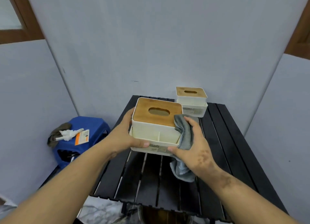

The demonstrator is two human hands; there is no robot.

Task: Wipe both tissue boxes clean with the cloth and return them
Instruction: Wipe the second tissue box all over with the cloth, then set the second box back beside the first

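Note:
A white tissue box with a wooden lid (156, 123) is lifted above the black slatted table (226, 148), near its left side. My left hand (124, 133) grips the box's left side, thumb on its front lower edge. My right hand (194, 145) holds a grey cloth (184, 134) against the box's right side, thumb on the front; the cloth's tail hangs below the hand. A second white tissue box with a wooden lid (192, 100) stands at the table's far right corner.
A blue plastic stool (87, 128) stands left of the table, carrying a crumpled tissue, an orange-and-white packet and a dark rag. Grey walls close in behind and on both sides. The table's front edge lies near me.

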